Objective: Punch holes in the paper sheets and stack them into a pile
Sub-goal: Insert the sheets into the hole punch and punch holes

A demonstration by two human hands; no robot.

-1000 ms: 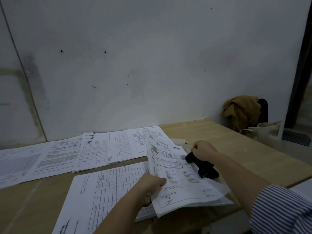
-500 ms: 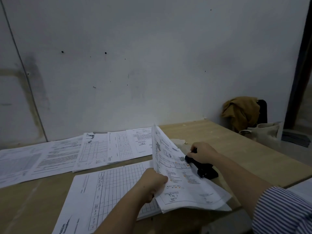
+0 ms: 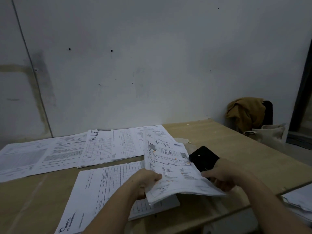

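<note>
While both hands hold the bundle of sheets (image 3: pixel 170 166) above the worktop (image 3: pixel 236 149), the task reads as mid-course. The left hand (image 3: pixel 148 181) has its grip closed round the bundle's near-left corner. The right hand (image 3: pixel 224 178) has its grip pinched on the right-hand edge, at 3 o'clock of the bundle. The black hole punch (image 3: pixel 204 157) lies just beyond that hand, against the same edge. Whether the paper sits in its slot cannot be told, and no holes can be made out. The bundle's long axis runs from 6 o'clock, near the person, to roughly 11 o'clock, with the page heading pointing away toward the wall and the far end raised. A gridded sheet (image 3: pixel 108 188) lies flat beneath it at 7 o'clock, probably the start of the pile. A row of sheets (image 3: pixel 67 149) along the wall, from 9 to 12 o'clock, appears unprocessed, and further papers (image 3: pixel 298 200) lie at 4 o'clock. Judgement: most of the work remains.
</note>
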